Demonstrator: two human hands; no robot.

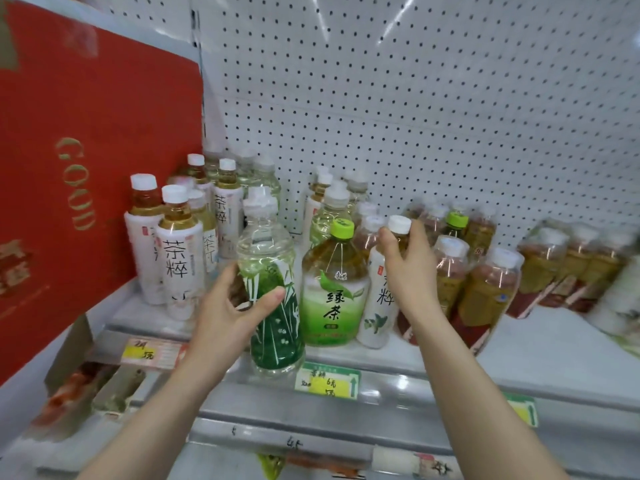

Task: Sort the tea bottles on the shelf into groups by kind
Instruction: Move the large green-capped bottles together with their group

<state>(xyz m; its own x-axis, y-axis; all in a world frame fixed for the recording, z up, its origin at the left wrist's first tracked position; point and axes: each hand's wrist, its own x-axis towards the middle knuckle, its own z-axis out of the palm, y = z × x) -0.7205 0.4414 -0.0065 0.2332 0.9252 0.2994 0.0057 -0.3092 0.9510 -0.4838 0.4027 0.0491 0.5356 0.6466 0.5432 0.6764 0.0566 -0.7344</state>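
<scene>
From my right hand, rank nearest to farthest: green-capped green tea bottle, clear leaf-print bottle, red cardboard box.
1. Green-capped green tea bottle, just left of the right hand.
2. Clear leaf-print bottle, held in the left hand.
3. Red cardboard box, far left.

Clear plastic bottle with green leaf-print label [273, 296], just left of upright green-capped green-tea bottle [334, 289] on white shelf [519, 344].

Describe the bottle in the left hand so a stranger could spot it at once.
Start at the big red box on the left and pass the white-labelled bottles beside it. At the front edge of the shelf the left hand grips the grass-print bottle: clear, pale liquid, dark green wrap with white blades. The green tea bottle on its right has a lime cap instead.
</scene>
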